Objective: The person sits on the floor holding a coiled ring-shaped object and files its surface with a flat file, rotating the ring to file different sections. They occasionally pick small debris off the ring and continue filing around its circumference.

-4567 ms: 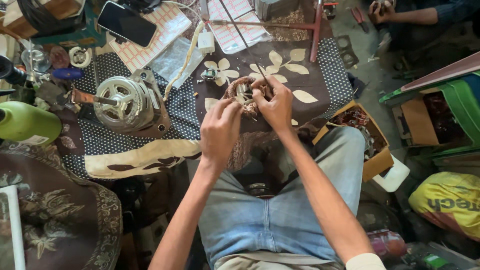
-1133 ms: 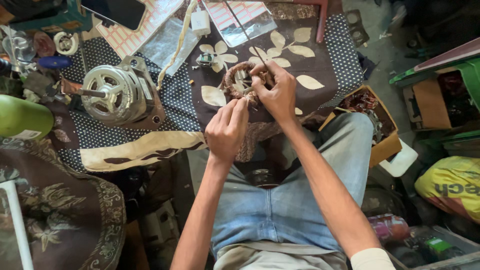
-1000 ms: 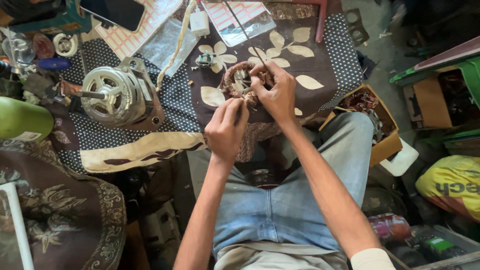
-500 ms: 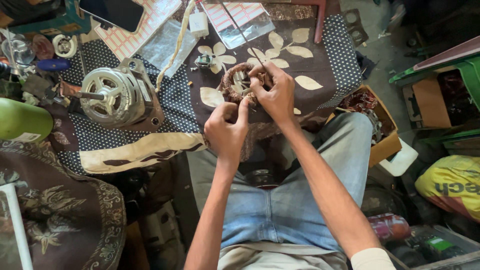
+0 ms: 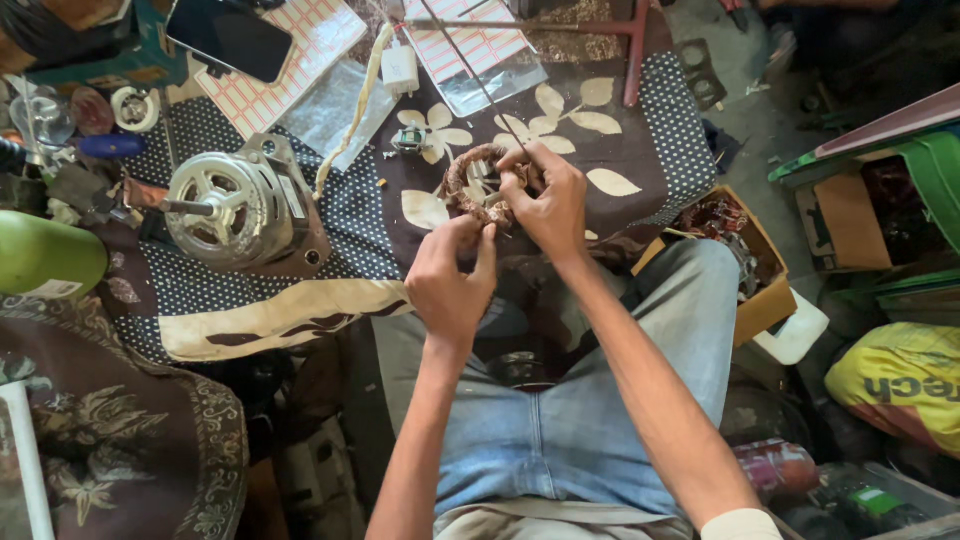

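Note:
A round coil of copper-brown wire windings (image 5: 470, 180) is held over the dark leaf-patterned cloth (image 5: 600, 130), above my lap. My left hand (image 5: 450, 280) grips the coil's near edge with fingers pinched. My right hand (image 5: 545, 200) clasps the coil's right side, fingertips curled over the windings. Both forearms reach up from the bottom of the view over my blue jeans (image 5: 560, 430).
A silver electric motor (image 5: 235, 205) lies left on the dotted cloth. A phone (image 5: 230, 38), white charger (image 5: 402, 68), tape roll (image 5: 130, 105) and lined paper sit at the back. A cardboard box of parts (image 5: 750, 270) stands right; a green bottle (image 5: 45, 255) lies far left.
The coil has stayed in both hands. My left hand has shifted slightly lower along the coil's near edge, and the view has tilted a little.

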{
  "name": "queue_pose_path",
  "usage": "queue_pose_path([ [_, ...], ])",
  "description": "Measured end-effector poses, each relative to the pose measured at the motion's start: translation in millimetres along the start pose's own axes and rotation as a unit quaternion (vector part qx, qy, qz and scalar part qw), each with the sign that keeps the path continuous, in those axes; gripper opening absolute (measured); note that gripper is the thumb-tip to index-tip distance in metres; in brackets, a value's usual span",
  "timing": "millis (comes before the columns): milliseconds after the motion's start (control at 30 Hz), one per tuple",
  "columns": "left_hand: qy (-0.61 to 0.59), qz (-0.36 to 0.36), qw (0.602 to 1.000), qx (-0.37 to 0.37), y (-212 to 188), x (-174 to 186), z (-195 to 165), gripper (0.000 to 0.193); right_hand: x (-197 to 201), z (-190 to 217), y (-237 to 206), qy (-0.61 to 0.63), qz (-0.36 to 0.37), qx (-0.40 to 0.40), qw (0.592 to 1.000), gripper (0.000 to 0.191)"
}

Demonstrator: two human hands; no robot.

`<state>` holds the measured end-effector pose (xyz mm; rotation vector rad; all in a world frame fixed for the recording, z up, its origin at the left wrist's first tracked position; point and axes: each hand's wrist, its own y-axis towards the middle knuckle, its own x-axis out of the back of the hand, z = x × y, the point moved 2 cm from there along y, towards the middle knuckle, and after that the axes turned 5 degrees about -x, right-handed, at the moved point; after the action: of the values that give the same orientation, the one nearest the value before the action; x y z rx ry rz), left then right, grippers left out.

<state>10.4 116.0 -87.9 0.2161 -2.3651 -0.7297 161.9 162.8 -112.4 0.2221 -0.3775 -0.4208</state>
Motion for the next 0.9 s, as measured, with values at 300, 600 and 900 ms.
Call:
queue_pose_path([
  [300,0.178,0.092,0.943,-0.266,6,7,8,0.036,-1,-2,0,-0.002,-0.002,0.013,1.000,0.007],
  [600,0.310,0.148,0.881,-0.324,13,-9,8,0.030,-2,-7,0,0.007,0.009,-0.011,1.000,0.008],
  [900,0.246,0.106,0.907,-0.326,0,-9,20,0.025,-3,-1,-3,-0.012,-0.005,0.011,1.000,0.010],
])
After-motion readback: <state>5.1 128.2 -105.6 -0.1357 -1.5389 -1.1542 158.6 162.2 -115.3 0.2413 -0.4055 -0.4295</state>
